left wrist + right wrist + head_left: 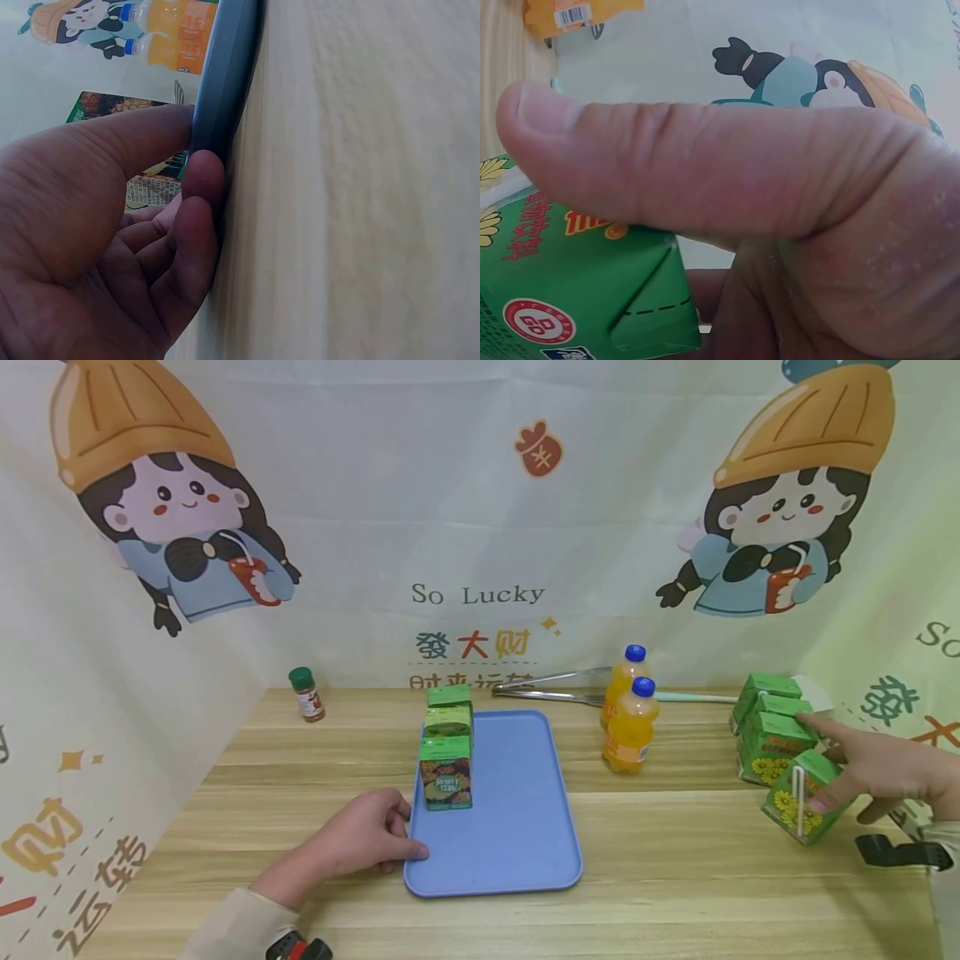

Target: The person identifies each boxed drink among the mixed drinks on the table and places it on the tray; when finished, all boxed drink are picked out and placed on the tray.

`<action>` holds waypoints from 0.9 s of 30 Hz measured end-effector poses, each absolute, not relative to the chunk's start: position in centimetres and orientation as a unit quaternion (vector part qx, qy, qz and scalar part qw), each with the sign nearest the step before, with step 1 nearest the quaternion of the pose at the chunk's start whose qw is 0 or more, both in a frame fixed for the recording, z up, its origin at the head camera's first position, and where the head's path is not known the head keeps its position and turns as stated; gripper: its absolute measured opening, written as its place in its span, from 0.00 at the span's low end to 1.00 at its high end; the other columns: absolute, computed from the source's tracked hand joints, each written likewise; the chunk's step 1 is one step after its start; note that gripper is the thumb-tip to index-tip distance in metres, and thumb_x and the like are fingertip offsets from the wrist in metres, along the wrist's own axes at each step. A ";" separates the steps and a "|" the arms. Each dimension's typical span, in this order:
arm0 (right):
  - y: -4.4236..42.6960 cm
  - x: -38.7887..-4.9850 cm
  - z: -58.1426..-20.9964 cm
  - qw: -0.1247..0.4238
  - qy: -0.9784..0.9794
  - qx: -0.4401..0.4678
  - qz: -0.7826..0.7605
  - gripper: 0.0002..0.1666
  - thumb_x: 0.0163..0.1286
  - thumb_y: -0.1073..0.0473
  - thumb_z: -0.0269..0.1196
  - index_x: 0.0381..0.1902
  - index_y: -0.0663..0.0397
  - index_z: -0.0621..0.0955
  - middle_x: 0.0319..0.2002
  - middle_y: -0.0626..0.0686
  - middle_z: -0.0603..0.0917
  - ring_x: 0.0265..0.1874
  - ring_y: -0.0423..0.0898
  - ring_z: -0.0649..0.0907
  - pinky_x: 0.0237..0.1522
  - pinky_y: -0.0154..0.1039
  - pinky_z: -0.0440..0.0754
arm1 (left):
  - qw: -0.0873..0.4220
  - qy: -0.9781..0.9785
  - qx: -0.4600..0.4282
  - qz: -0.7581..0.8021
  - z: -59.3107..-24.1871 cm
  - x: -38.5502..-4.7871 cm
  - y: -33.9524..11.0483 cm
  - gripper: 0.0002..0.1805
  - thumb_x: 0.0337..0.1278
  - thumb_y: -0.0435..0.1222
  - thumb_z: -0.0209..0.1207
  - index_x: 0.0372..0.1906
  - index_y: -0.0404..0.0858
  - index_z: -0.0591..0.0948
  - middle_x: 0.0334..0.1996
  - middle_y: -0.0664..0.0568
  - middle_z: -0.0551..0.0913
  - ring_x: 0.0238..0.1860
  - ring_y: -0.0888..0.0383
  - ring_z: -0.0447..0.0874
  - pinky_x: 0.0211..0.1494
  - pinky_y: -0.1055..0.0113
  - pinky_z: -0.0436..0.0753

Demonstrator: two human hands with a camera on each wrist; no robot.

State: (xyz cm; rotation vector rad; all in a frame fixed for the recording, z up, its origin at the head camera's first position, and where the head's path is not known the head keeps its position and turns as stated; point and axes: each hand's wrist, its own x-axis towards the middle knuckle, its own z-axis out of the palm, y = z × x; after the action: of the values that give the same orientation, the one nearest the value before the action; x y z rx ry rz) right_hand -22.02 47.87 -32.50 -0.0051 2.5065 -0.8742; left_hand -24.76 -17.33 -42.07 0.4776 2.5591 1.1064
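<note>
My left hand [367,831] pinches the left rim of a blue tray [517,827], thumb on top and fingers curled at the side. In the left wrist view the tray's edge [225,75] sits between thumb and fingers. On the tray's left side several green cartons [447,777] stand in a row. At the far right, my right hand [885,768] grips a green drink carton [798,802] with a white straw on its front, and the carton is tilted. Its index finger reaches over other green drink cartons [776,739] just behind. The right wrist view shows the thumb across the carton [592,292].
Two orange drink bottles [630,731] with blue caps stand right of the tray. Metal tongs [551,695] and a pale-green-handled utensil [693,697] lie along the back. A spice jar [307,695] with a green lid stands at the back left. A printed cloth [465,510] encloses the table.
</note>
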 end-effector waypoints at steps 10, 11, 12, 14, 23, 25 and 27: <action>47.8 -22.2 -32.2 0.252 0.910 -0.009 -0.329 0.80 0.70 0.63 0.80 0.83 0.67 0.25 0.69 1.00 0.36 0.62 0.93 0.74 0.45 0.72 0.89 | 0.155 0.893 0.169 0.386 -42.0 -24.7 -17.4 0.27 0.59 0.40 0.83 0.51 0.30 0.81 0.24 0.52 0.86 0.21 0.56 0.84 0.26 0.62 0.81; 47.8 -22.2 -32.2 0.252 0.910 -0.010 -0.328 0.80 0.70 0.63 0.80 0.84 0.67 0.25 0.69 1.00 0.36 0.61 0.92 0.75 0.45 0.72 0.89 | 0.156 0.893 0.170 0.387 -42.0 -24.7 -17.4 0.27 0.59 0.40 0.83 0.51 0.30 0.81 0.24 0.52 0.86 0.21 0.56 0.84 0.26 0.62 0.81; 47.7 -22.2 -32.1 0.251 0.911 -0.012 -0.327 0.80 0.70 0.63 0.80 0.84 0.67 0.26 0.70 1.00 0.36 0.60 0.90 0.77 0.45 0.71 0.89 | 0.156 0.892 0.171 0.388 -42.0 -24.7 -17.4 0.27 0.59 0.40 0.83 0.51 0.30 0.81 0.24 0.52 0.86 0.21 0.56 0.84 0.26 0.62 0.81; 47.6 -22.2 -32.1 0.250 0.912 -0.017 -0.324 0.79 0.70 0.64 0.80 0.84 0.67 0.27 0.70 1.00 0.37 0.58 0.87 0.81 0.45 0.70 0.90 | 0.157 0.892 0.172 0.388 -42.0 -24.7 -17.4 0.27 0.59 0.40 0.83 0.51 0.30 0.80 0.24 0.52 0.86 0.21 0.56 0.84 0.26 0.62 0.81; 47.6 -22.3 -32.2 0.240 0.912 -0.026 -0.331 0.78 0.67 0.68 0.80 0.86 0.65 0.31 0.70 0.99 0.44 0.53 0.66 0.88 0.44 0.61 0.92 | 0.158 0.892 0.167 0.388 -42.1 -24.8 -17.4 0.26 0.59 0.40 0.83 0.50 0.31 0.80 0.24 0.52 0.86 0.21 0.56 0.84 0.26 0.63 0.81; 47.7 -22.2 -32.3 0.235 0.912 -0.030 -0.336 0.77 0.65 0.70 0.79 0.87 0.65 0.32 0.71 0.99 0.45 0.52 0.62 0.88 0.42 0.59 0.92 | 0.158 0.892 0.167 0.388 -42.1 -24.8 -17.4 0.26 0.59 0.40 0.83 0.50 0.31 0.80 0.25 0.52 0.86 0.21 0.56 0.84 0.26 0.62 0.81; 47.6 -22.2 -32.4 0.231 0.912 -0.034 -0.339 0.76 0.64 0.72 0.78 0.87 0.65 0.33 0.71 0.99 0.48 0.51 0.60 0.88 0.41 0.57 0.92 | 0.158 0.893 0.166 0.388 -42.1 -24.8 -17.4 0.26 0.59 0.40 0.83 0.50 0.31 0.80 0.25 0.52 0.86 0.21 0.56 0.84 0.26 0.62 0.81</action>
State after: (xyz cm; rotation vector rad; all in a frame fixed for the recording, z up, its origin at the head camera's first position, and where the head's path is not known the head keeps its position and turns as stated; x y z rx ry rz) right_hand -22.17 47.62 -32.36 -0.0926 2.5073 -0.9313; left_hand -24.79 -17.38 -42.08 0.4757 2.5529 1.1094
